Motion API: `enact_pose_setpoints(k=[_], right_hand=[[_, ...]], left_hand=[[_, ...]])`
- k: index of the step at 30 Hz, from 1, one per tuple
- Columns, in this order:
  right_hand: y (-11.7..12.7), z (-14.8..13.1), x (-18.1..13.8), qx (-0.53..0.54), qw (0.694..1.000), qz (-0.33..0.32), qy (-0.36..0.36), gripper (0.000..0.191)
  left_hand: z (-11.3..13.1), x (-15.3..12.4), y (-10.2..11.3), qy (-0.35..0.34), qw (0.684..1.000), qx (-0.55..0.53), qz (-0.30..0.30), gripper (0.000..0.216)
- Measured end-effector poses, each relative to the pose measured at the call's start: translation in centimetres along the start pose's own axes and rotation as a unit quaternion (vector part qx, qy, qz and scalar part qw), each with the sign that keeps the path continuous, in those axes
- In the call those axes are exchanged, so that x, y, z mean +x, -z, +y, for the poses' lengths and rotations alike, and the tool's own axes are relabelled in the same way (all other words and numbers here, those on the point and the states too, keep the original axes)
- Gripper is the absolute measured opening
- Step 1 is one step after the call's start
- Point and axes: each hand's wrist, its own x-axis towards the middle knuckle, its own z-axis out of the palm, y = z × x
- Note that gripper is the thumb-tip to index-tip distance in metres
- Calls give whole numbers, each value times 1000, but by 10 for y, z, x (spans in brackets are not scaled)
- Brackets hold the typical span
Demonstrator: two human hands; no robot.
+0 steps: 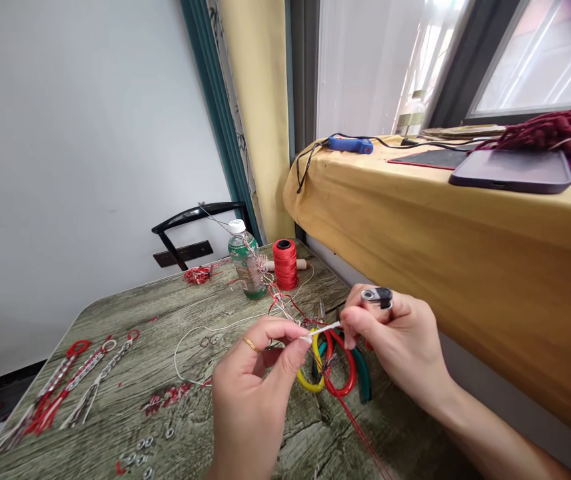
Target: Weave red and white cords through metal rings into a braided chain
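My left hand (258,387) pinches one end of a thin white cord (324,328) between thumb and forefinger; a gold ring sits on one finger. My right hand (395,340) pinches the cord's other end and also clasps a lighter (378,297) whose metal top sticks out above the fist. Under the hands lie coloured rings, red (339,373), yellow (310,381) and green (362,377), on the wooden table (215,307). Red and white threads run from the hands back toward a green bottle (244,263).
A red thread spool (285,263) stands behind the bottle. Finished red and silver knotted pieces (72,380) lie at the left, small metal rings (140,453) near the front. A yellow-draped sill (415,220) on the right bears a phone (512,171) and a blue tool (350,144).
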Motion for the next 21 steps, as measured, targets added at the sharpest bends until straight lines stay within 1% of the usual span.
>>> enact_pose_setpoints(k=[2, 3, 4, 5, 6, 7, 9, 10, 11, 12, 14, 16, 17, 18, 19, 21], right_hand=[[1, 3, -1, 14, 1000, -14, 13, 4], [2, 4, -2, 11, 999, -31, 28, 14], [1, 4, -3, 1, 998, -47, 48, 19], [1, 4, -4, -11, 996, -58, 69, 17], [0, 4, -4, -20, 994, -61, 88, 10], [-1, 5, -5, -20, 993, -56, 100, 12], [-3, 6, -6, 5, 995, -40, 93, 29], [-3, 7, -7, 25, 996, -33, 77, 34], [-3, 8, -7, 43, 997, -30, 61, 36], [-2, 9, -8, 53, 997, -31, 47, 31], [-1, 10, -8, 41, 998, -43, 36, 4], [0, 10, -7, 1, 997, -62, 54, 21], [0, 9, -6, -19, 995, -69, 67, 21], [0, 9, -6, -35, 994, -70, 79, 15], [0, 9, -5, -48, 993, -65, 86, 8], [-2, 9, -5, -62, 993, -50, 85, 6]], left_hand=[[0, 0, 0, 0, 1000, 6, 6, 9], [0, 0, 0, -1, 1000, 9, 5, 9], [0, 1, 0, -3, 1000, 11, 3, 9], [0, 1, 0, -4, 1000, 13, 0, 9], [0, 1, 0, -6, 1000, 15, -2, 9], [0, 1, 0, -9, 1000, 17, -3, 9], [1, 1, 0, -15, 1000, 22, 1, 9], [1, 1, 0, -17, 1000, 25, 5, 9], [1, 1, 0, -17, 999, 27, 8, 9], [1, 1, 0, -16, 999, 30, 12, 9], [0, 1, 1, -16, 999, 34, 10, 9], [0, 2, 1, -18, 999, 36, 3, 9], [-1, 2, 1, -20, 999, 37, 1, 9], [-1, 2, 1, -22, 999, 37, 1, 9], [-1, 2, 1, -22, 999, 39, 1, 10], [0, 2, 1, -23, 999, 44, 3, 10]])
